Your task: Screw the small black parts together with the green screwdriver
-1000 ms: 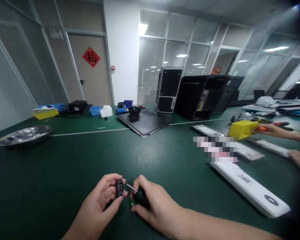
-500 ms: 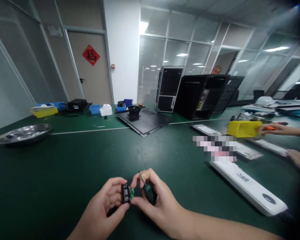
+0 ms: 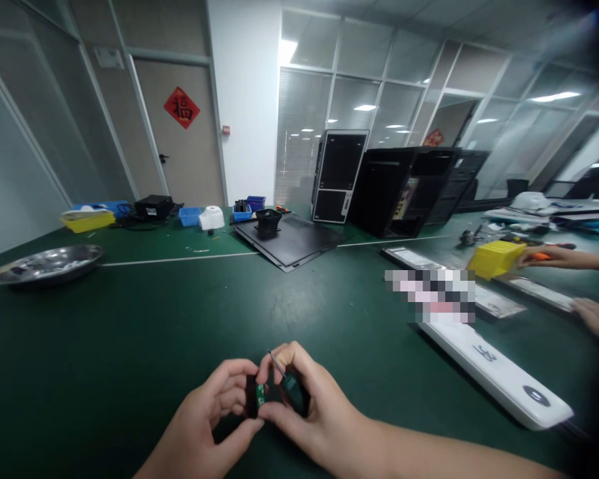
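Gripping a small green circuit board [image 3: 260, 396] and green-handled screwdriver [image 3: 292, 391], the right hand [image 3: 317, 402] has met the left hand [image 3: 207, 412], which pinches a black plastic block [image 3: 252, 397], bottom centre; so 2 parts now look together.

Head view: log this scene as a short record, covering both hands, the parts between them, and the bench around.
Left hand: left hand, fingertips and thumb around a small dark part, mostly hidden
Right hand: right hand, pinching a small green board and holding a green-handled screwdriver, tip pointing up
Board position: up close to the dark part; contact cannot be told
Bench right: long white case
Bench left: metal dish
Bench back: black panel
Co-worker: hand beside a yellow bin
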Motion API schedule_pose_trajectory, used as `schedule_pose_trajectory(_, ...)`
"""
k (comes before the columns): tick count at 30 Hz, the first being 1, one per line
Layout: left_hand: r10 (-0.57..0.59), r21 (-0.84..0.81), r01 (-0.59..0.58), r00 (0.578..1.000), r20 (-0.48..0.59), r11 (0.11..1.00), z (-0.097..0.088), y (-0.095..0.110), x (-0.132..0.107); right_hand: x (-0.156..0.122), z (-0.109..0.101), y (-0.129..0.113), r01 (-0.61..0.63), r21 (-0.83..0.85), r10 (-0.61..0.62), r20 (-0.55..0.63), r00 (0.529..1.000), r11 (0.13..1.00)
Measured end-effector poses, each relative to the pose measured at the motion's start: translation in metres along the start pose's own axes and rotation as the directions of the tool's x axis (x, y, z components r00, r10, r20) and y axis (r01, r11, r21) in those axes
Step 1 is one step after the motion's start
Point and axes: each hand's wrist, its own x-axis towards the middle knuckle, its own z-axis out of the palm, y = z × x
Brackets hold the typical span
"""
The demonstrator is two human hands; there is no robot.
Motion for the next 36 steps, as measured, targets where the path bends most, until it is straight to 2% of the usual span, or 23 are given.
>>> schedule_pose_trajectory(8,-0.02,-0.059,0.024,0.998,0.067,0.998,-0.001,0.004,0.002,0.0,0.002,0.0,0.025,-0.033,-0.025,-0.01,1.0,0.999)
schedule_pose_trajectory(13,-0.025,-0.209,0.047,0.994,0.104,0.977,-0.003,0.009,0.001,-0.001,0.002,-0.002,0.037,-0.052,-0.036,0.018,0.999,0.998)
schedule_pose_trajectory(16,-0.042,-0.273,0.066,0.995,0.091,0.96,-0.002,0.01,0.002,-0.002,0.002,-0.002,0.052,-0.064,-0.051,0.023,0.998,0.997)
schedule_pose_trajectory(22,-0.032,-0.29,0.044,0.998,0.048,0.956,-0.003,0.011,0.003,-0.003,0.002,-0.003,0.107,-0.081,-0.104,0.045,0.994,0.991)
schedule_pose_trajectory(27,-0.031,-0.254,0.029,0.999,-0.005,0.967,-0.009,0.013,0.003,-0.001,0.0,0.001,0.111,-0.093,-0.113,-0.025,0.993,0.989)
schedule_pose_trajectory(31,-0.029,-0.24,0.022,0.999,-0.024,0.971,-0.013,0.012,0.006,0.001,-0.002,0.005,0.051,-0.101,-0.058,-0.075,0.996,0.994)
schedule_pose_trajectory(36,-0.024,-0.223,0.011,0.998,-0.052,0.975,-0.014,0.004,0.009,0.002,-0.003,0.006,-0.025,-0.099,0.018,-0.074,0.997,0.995)
